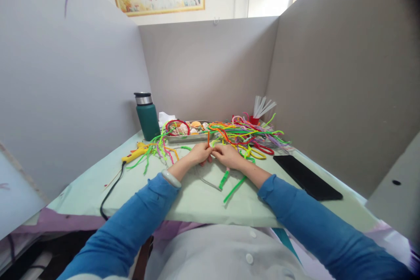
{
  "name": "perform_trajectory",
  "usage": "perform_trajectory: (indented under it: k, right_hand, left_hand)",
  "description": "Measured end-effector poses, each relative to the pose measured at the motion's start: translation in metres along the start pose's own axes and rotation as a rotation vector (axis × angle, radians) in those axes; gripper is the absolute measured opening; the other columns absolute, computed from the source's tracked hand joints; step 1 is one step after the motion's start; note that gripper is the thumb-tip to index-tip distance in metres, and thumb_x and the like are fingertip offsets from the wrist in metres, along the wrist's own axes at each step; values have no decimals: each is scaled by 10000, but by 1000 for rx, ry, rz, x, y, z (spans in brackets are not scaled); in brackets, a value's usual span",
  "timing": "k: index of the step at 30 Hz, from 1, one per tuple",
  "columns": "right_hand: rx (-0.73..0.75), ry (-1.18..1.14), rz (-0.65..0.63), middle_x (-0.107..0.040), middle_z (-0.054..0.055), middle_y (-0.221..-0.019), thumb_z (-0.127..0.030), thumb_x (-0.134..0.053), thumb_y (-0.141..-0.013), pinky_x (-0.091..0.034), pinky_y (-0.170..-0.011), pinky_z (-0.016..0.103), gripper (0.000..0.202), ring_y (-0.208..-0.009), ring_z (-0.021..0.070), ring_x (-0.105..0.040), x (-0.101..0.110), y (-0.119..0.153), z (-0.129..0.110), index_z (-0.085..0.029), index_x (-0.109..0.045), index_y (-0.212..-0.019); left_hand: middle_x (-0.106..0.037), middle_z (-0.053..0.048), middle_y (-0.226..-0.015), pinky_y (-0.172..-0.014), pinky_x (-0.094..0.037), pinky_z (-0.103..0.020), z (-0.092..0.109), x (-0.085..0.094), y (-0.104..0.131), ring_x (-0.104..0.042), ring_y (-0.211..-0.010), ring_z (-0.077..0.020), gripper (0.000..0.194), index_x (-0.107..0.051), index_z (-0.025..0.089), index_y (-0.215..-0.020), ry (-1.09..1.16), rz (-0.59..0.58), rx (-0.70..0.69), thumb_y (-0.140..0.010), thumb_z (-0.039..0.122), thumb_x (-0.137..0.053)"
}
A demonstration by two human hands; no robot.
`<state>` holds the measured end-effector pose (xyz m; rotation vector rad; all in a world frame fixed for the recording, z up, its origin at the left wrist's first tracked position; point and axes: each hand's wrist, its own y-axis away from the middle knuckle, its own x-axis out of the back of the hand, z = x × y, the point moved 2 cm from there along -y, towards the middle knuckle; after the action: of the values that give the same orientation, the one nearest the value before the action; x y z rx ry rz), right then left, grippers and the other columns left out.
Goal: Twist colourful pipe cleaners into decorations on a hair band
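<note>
My left hand (pixel 201 154) and my right hand (pixel 228 156) meet over the middle of the table, fingertips pinched together. An orange pipe cleaner (pixel 208 138) sticks up from between them; its lower end is hidden by the fingers. Below my right hand lies a wrapped green piece (pixel 224 179), joined to a thin grey stem (pixel 210 183). A straight green pipe cleaner (pixel 234 190) rests beside it, nearer the table's front. Yellow pipe cleaner loops (pixel 257 153) lie just right of my right hand.
Many coloured pipe cleaners (pixel 243 133) are heaped at the back right, by a red cup of white sticks (pixel 261 108). A metal tray (pixel 187 138) of pompom-like pieces stands behind my hands. Left are a yellow glue gun (pixel 135 153) and a green bottle (pixel 148 120); right, a black slab (pixel 306 177).
</note>
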<state>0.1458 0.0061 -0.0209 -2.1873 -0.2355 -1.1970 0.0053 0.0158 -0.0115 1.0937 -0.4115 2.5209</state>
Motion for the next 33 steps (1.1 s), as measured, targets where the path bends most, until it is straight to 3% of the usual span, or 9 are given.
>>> perform_trajectory:
  k: [14, 29, 33]
  right_hand:
    - [-29, -45, 21, -536, -28, -543, -337, -418, -848, -254, -463, 198, 285, -431, 67, -435, 2, 1, -2, -168, -603, -712]
    - [-100, -48, 137, -547, -13, -549, -327, -440, -812, -259, -489, 208, 267, -489, 92, -449, -2, -4, 9, -164, -595, -670]
    - [-116, -66, 134, -538, -17, -540, -324, -427, -815, -264, -485, 209, 272, -461, 89, -446, -2, -5, 11, -165, -577, -653]
  left_hand:
    - [-582, -5, -553, -352, -319, -176, 5, 2, 2, -411, -318, -57, 237, -546, 114, -735, 118, 30, 38, -818, 273, -391]
    - [-588, -16, -606, -340, -326, -173, 13, 4, 8, -418, -319, -53, 266, -502, 123, -728, 183, 70, 97, -824, 360, -429]
    - [-526, 18, -499, -339, -314, -173, 14, 5, 8, -412, -311, -63, 270, -504, 131, -713, 153, 65, 102, -825, 365, -432]
